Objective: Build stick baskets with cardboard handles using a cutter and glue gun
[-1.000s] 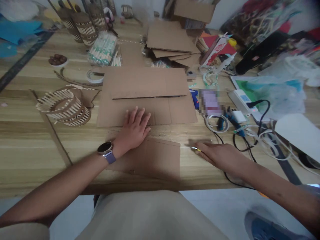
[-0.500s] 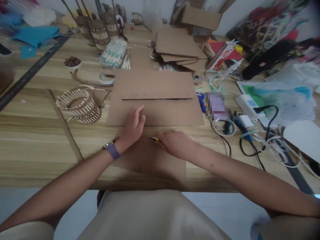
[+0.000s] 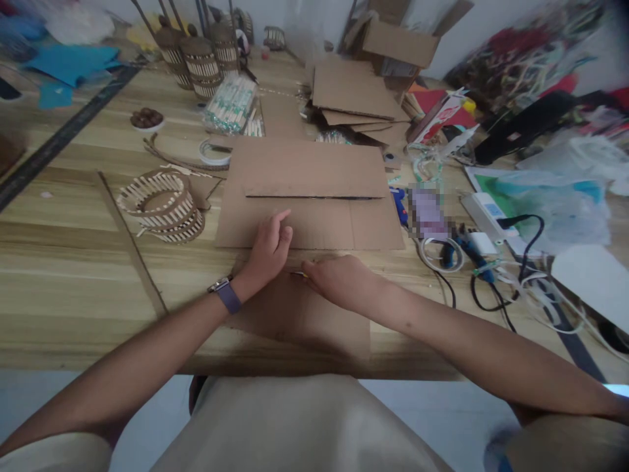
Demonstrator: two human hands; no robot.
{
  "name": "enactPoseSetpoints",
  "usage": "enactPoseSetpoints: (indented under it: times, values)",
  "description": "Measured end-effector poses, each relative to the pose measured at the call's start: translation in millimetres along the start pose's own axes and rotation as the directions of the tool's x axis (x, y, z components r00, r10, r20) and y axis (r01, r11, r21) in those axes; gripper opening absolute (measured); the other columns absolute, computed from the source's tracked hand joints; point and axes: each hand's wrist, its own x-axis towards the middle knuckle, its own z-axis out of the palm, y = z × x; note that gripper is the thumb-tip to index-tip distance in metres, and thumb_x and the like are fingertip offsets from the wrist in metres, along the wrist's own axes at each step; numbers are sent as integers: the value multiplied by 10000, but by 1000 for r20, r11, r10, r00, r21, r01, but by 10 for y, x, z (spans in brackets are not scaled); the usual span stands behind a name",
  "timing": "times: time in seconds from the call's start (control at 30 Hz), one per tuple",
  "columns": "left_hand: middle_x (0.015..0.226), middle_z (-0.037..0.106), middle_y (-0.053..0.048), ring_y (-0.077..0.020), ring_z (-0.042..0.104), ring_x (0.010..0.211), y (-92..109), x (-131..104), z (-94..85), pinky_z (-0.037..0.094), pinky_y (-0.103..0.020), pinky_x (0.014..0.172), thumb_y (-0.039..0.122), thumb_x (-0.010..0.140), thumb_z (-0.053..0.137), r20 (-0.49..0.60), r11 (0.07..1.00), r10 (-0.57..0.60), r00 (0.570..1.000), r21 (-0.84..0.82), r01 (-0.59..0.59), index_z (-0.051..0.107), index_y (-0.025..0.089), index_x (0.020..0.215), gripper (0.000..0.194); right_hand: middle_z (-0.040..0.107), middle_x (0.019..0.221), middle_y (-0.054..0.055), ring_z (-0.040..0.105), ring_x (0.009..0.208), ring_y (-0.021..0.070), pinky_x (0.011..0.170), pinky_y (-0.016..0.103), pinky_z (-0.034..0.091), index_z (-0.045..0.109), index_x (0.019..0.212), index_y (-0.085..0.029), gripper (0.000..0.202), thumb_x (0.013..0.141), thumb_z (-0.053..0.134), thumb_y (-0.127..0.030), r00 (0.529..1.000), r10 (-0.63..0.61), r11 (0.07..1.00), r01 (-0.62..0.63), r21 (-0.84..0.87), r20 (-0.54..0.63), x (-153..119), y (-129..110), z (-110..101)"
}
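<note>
My right hand (image 3: 341,278) is closed around a utility knife (image 3: 297,273); only its thin tip shows past the fingers, and the rest is hidden. The tip is over a brown cardboard sheet (image 3: 314,321) near the table's front edge. My left hand (image 3: 272,246), with a watch at its wrist, rests at the near edge of a larger cardboard sheet (image 3: 314,226). Its fingers are stretched out and its thumb is apart, with nothing held. A narrower cardboard piece (image 3: 314,167) lies over the far part of that sheet.
To the left are a ring-shaped frame of cardboard and small sticks (image 3: 162,206) and a long cardboard strip (image 3: 132,242). A phone (image 3: 430,211), a coiled white cable (image 3: 442,254) and a power strip (image 3: 484,210) lie right. Stacked cardboard (image 3: 351,88) is at the back.
The whole view has shifted slightly. My right hand and the knife have moved a little left relative to the cardboard, closer to my left hand, which stays in place on the sheet.
</note>
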Motion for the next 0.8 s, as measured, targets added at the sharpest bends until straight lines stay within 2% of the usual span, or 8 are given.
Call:
enactPoseSetpoints:
  times: [0.23,0.43,0.57,0.8]
  values:
    - [1390,585,-176,-252,522,1348,-15,-6,9,401,-518,1156,388,1061,292,-3,999,28,1000,32,-28,470,169,1368,417,784,886,125,764,822,275,608,297,508,667,1108,-174,275,1019,408,-146,1000,8,999,-9,-34,-25,-16,-12,36]
    - [1379,587,-173,-253,513,1353,-16,-21,-14,388,-525,1167,392,1065,287,-3,997,42,999,60,-41,478,177,1363,414,778,830,108,771,752,286,497,277,441,659,1119,-180,275,1037,397,-167,999,39,993,-42,-115,-24,-169,96,108]
    - [1371,590,-178,-259,512,1351,-20,-26,-19,385,-530,1169,399,1064,295,-11,998,36,999,56,-35,484,167,1352,416,776,809,96,766,712,285,467,266,411,631,1196,-185,270,1043,408,-194,997,74,991,-70,-115,26,-330,180,115]
    - [1370,595,-168,-255,519,1344,-24,-31,-27,391,-521,1167,410,1065,299,-12,998,27,1000,66,-26,491,184,1345,409,770,854,138,743,742,269,515,262,401,626,1240,-168,309,1031,400,-149,982,148,982,-133,-131,113,-616,303,107]
